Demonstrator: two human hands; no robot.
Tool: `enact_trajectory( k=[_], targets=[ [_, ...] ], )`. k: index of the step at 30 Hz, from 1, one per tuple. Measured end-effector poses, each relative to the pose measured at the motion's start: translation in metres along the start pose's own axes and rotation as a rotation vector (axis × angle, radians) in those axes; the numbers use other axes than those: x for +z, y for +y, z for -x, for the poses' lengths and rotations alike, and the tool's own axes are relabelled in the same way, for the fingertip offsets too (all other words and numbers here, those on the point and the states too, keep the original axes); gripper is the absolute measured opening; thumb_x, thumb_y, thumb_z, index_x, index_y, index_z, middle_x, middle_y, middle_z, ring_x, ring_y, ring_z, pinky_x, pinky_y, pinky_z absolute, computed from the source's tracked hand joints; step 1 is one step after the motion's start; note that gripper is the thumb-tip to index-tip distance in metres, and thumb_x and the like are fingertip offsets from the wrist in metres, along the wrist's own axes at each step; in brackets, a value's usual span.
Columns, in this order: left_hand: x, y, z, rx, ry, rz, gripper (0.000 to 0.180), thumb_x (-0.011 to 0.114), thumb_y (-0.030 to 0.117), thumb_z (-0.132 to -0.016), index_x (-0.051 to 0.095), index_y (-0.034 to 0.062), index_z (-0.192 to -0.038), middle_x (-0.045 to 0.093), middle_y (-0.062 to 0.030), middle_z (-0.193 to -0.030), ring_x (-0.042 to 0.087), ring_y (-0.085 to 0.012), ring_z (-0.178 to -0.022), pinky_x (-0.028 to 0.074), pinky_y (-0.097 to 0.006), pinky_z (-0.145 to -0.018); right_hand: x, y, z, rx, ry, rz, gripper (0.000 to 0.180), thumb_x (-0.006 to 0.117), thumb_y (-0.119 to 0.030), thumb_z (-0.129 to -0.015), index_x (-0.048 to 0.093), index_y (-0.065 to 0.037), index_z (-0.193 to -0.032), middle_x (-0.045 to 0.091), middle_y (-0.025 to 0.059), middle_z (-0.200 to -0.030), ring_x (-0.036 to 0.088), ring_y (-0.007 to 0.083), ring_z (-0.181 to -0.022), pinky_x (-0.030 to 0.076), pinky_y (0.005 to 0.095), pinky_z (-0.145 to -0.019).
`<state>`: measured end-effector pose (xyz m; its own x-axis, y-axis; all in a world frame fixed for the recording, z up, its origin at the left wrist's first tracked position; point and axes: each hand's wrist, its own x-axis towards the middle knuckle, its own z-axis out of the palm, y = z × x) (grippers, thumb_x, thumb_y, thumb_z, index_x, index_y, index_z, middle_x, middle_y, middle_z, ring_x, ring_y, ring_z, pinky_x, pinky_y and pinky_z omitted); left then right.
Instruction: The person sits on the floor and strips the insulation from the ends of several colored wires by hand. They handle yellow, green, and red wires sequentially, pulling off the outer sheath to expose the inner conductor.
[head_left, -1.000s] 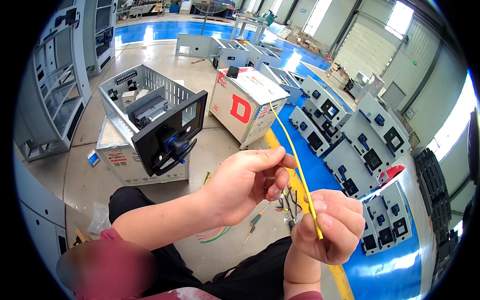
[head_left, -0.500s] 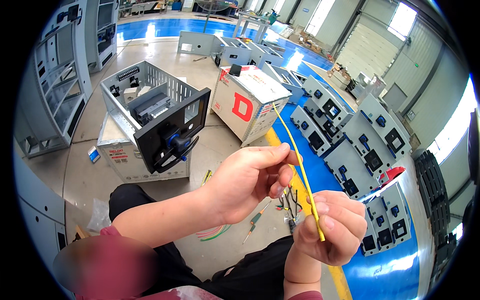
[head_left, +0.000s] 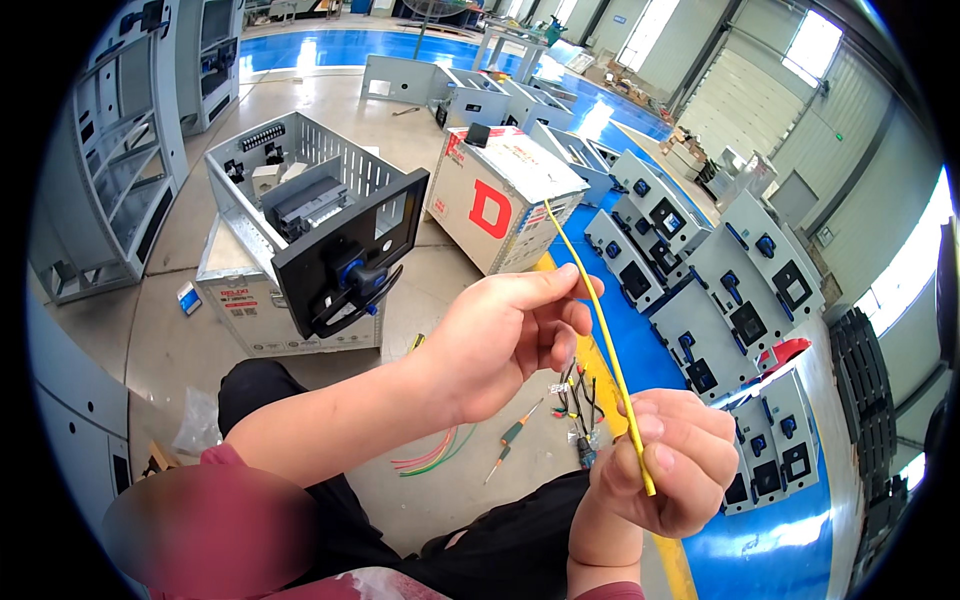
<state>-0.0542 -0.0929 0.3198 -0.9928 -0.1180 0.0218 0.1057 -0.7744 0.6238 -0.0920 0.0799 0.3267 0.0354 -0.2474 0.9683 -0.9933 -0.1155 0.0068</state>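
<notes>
A thin yellow tube [head_left: 608, 345], or thick wire, runs slantwise in front of me, with its far end reaching toward a carton. My right hand [head_left: 675, 460] pinches it near its lower end between thumb and fingers, and a short stub sticks out below. At its upper middle, my left hand [head_left: 500, 340] has thumb and forefinger closed on it; the other fingers are curled. On the floor below lie pink and green wires [head_left: 437, 455], a green-handled screwdriver [head_left: 513, 433] and a bundle of dark cables [head_left: 580, 405].
An open grey metal enclosure [head_left: 240, 215] with a black door [head_left: 350, 255] stands on a carton [head_left: 225, 285] ahead left. Another carton [head_left: 455, 200] stands ahead. Grey panels [head_left: 715, 310] with black and blue fittings are ranged on blue floor to the right. Tall cabinets [head_left: 110, 150] stand at left.
Both hands keep their grip on the yellow tube. The left hand has risen slightly, while the right has shifted a little right and down. The view has tilted slightly.
</notes>
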Motion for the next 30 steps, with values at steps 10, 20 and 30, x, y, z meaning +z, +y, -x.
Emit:
enact_trajectory(
  k=[10, 20, 30],
  targets=[
    [-0.018, 0.005, -0.017, 0.057, 0.006, 0.077, 0.029, 0.057, 0.027, -0.105, 0.065, 0.0006, -0.114, 0.060, -0.0029, -0.088, 0.054, -0.0128, -0.074, 0.047, -0.027, -0.070, -0.002, -0.004, 0.001, 0.019, -0.014, -0.016, 0.040, 0.088, -0.006, -0.075, 0.062, -0.018, -0.102, 0.065, -0.0005, -0.096, 0.071, 0.0182, -0.085, 0.064, 0.0335, -0.071],
    [-0.018, 0.013, -0.022, 0.039, 0.002, 0.070, 0.024, 0.070, 0.016, -0.096, 0.065, -0.0028, -0.111, 0.062, -0.0058, -0.093, 0.060, -0.0125, -0.081, 0.053, -0.026, -0.075, -0.002, -0.005, 0.000, 0.013, -0.026, -0.016, 0.040, 0.088, -0.004, -0.074, 0.062, -0.017, -0.102, 0.065, -0.0006, -0.097, 0.070, 0.0178, -0.086, 0.064, 0.0333, -0.071],
    [-0.020, 0.017, -0.025, 0.028, 0.002, 0.006, 0.025, 0.070, 0.012, -0.094, 0.063, -0.0043, -0.112, 0.063, -0.0060, -0.092, 0.061, -0.0118, -0.081, 0.054, -0.025, -0.075, -0.002, -0.005, 0.000, 0.014, -0.020, -0.015, 0.042, 0.088, -0.002, -0.073, 0.062, -0.016, -0.103, 0.065, 0.0003, -0.097, 0.070, 0.0184, -0.085, 0.064, 0.0332, -0.070]
  ],
)
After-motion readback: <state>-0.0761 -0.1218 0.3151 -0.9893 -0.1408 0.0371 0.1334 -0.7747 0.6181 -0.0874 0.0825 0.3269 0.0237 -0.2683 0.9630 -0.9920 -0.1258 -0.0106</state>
